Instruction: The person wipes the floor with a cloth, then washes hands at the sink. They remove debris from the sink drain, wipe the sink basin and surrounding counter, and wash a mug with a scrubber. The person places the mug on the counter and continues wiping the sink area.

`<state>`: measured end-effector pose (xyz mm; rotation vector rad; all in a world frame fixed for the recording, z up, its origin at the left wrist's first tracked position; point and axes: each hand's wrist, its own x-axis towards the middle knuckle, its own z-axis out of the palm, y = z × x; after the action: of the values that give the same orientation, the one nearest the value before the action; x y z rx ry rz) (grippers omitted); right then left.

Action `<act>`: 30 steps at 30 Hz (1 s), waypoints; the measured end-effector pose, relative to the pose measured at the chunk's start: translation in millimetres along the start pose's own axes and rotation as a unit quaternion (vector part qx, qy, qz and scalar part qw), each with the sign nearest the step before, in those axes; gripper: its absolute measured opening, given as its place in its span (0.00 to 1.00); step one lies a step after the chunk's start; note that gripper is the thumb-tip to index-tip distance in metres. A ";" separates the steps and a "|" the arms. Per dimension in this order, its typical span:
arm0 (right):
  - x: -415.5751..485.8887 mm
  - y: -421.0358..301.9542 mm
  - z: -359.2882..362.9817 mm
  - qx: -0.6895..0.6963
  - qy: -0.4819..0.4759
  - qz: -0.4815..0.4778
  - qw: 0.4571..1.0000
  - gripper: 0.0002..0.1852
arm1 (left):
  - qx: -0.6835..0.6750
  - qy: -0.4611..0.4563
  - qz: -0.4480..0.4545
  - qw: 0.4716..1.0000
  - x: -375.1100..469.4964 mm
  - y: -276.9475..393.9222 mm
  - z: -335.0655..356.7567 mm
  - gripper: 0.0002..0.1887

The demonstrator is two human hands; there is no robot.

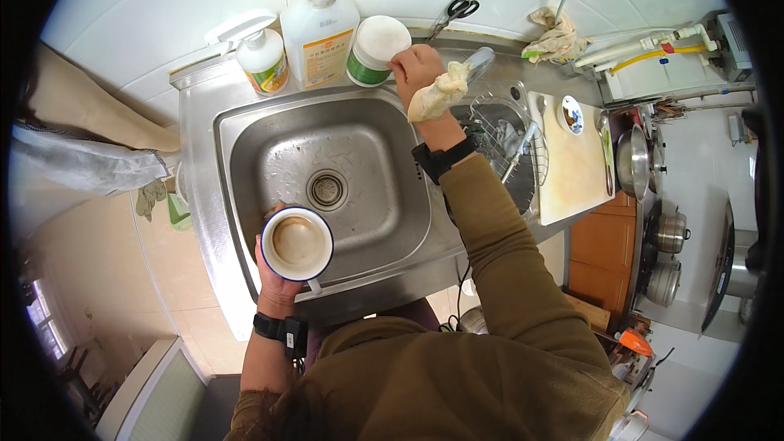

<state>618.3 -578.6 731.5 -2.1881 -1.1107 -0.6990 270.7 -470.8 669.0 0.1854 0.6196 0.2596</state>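
Observation:
My left hand [277, 278] holds a white mug [297, 244] with a dark blue rim over the near left part of the steel sink [367, 214]. Brownish residue coats the mug's inside. At the back of the sink, the curled fingers of my right hand [418, 70] meet the right edge of a white-lidded tub [381, 40] with a green lower part. Whether they grip its lid cannot be seen. A cream cloth [442, 95], tied to the faucet [481, 62], hangs above my right wrist and covers part of that hand.
Behind the sink stand a large pump bottle [321, 43] and a smaller one [263, 64]. Black-handled scissors [456, 11] hang on the wall. To the right are a wire rack [539, 153] and a cutting board [572, 190] bearing a small bowl [571, 115] and utensils.

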 end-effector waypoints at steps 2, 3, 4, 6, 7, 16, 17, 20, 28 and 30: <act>-12.2 -11.3 -6.5 0.001 -0.019 0.006 1.000 0.08 | -0.006 0.012 -0.016 1.000 6.5 1.8 -6.1 0.28; -23.0 -20.3 -9.7 0.012 -0.028 0.020 0.999 0.08 | 0.002 -0.007 -0.015 1.000 10.4 2.9 -7.9 0.28; -37.2 -31.4 -12.5 0.023 -0.036 0.036 0.998 0.09 | -0.003 -0.028 -0.031 0.999 12.5 4.4 -9.2 0.28; -74.5 -57.0 -15.8 0.045 -0.214 0.112 0.969 0.14 | -0.011 0.021 -0.054 0.998 19.3 8.3 -7.6 0.29; -96.1 -69.8 -16.3 0.037 -0.209 0.101 0.972 0.12 | -0.027 0.030 -0.066 0.997 23.2 10.6 -4.6 0.29; -205.7 -122.5 -31.9 0.022 -0.369 0.213 0.904 0.13 | 0.093 0.001 -0.087 0.992 40.9 -1.8 38.1 0.32; -199.3 -119.1 -44.1 0.062 -0.438 0.269 0.855 0.13 | 0.102 -0.011 -0.091 0.991 42.9 -5.3 39.2 0.31; -172.3 -97.0 -96.2 0.154 -0.304 0.272 0.900 0.11 | 0.090 -0.027 -0.100 0.991 53.2 -17.6 41.0 0.30; -183.0 26.1 -151.4 -0.085 -0.369 0.320 0.868 0.12 | 0.044 -0.107 -0.199 0.973 65.9 -59.0 67.1 0.42; -192.3 40.9 -147.1 -0.073 -0.326 0.314 0.889 0.10 | 0.042 -0.090 -0.221 0.970 74.3 -67.7 80.4 0.39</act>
<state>525.6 -802.8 693.6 -2.7846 -0.5432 0.2758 389.0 -520.9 675.8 0.1455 0.4767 -0.2141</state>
